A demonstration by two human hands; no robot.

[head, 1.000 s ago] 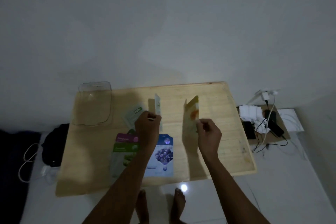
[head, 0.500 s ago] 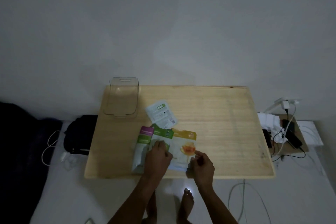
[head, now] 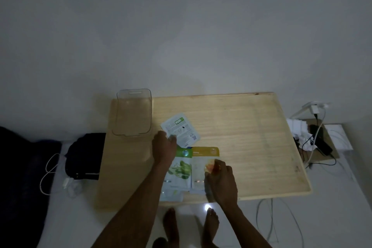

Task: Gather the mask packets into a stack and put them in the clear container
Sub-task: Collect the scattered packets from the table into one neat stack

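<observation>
The left hand (head: 164, 144) reaches up the table (head: 251, 137) to the white packet (head: 181, 129), which lies printed-back up and askew, apart from the others and just right of the clear container (head: 133, 112); its fingertips touch that packet's near-left corner, though whether they pinch it or only press on it cannot be told. The likely aim is to drag this stray sheet down to join the rest. The right hand (head: 220, 175) rests flat, fingers spread and not clenched, on the yellow packet (head: 203, 159), apparently pinning it so the loose pile does not slide while the other hand works. Touching it on the left lies the green packet (head: 181, 167), and pale edges of more packets show beneath both at the table's near edge, so the pile is rough and not squared. The container stands empty at the far-left corner, its open top clear for the stack. Gathering seems nearly done; loading has not begun.
</observation>
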